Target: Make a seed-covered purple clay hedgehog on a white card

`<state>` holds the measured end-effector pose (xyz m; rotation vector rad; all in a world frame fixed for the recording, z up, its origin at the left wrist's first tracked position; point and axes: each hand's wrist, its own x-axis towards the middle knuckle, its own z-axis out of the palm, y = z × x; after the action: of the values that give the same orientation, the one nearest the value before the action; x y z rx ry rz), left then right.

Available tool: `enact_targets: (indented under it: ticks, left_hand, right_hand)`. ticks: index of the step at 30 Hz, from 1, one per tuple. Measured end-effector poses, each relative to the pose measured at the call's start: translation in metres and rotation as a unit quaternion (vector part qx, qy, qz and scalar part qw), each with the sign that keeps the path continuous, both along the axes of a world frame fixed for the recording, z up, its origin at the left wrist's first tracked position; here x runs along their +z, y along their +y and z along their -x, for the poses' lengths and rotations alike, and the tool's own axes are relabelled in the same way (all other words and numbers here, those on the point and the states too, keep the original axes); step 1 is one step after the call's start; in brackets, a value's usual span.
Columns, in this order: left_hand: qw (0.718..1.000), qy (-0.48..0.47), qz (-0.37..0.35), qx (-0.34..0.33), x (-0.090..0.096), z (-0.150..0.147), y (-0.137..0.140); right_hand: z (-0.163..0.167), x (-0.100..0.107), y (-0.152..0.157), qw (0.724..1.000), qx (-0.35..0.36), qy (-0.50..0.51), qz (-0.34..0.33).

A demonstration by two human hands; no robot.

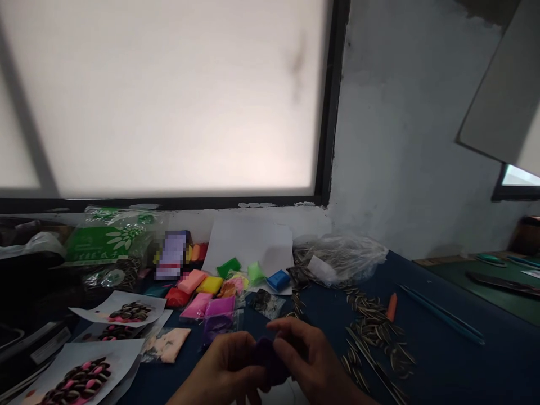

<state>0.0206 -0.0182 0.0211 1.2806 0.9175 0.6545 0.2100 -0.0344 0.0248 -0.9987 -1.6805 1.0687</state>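
Observation:
Between my two hands is a dark purple lump of modelling clay (pixel 270 360), low in the middle of the view. My left hand (pixel 230 365) grips it from the left, thumb and fingers closed round it. From the other side my right hand (pixel 310 360) pinches it with thumb and fingers. Part of the clay is covered by my fingers, so its full shape is hidden. Beneath the hands lies something pale, mostly out of sight. Just beyond my left hand sits an opened purple clay packet (pixel 217 326).
Coloured clay packets (pixel 210 284) cluster behind the hands. Loose sunflower seeds (pixel 375 323) lie at right, with metal tweezers (pixel 373 360), an orange stick (pixel 392 307) and blue tweezers (pixel 442 315). Printed pictures (pixel 84 374) and a green seed bag (pixel 99 239) are at left.

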Motion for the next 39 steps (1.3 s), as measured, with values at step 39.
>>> enact_targets:
  ticks: [39]
  left_hand:
    - [0.998, -0.037, -0.042, 0.034, 0.01, 0.004, -0.006]
  right_hand:
    - [0.007, 0.003, -0.004, 0.987, 0.061, -0.029, 0.144]
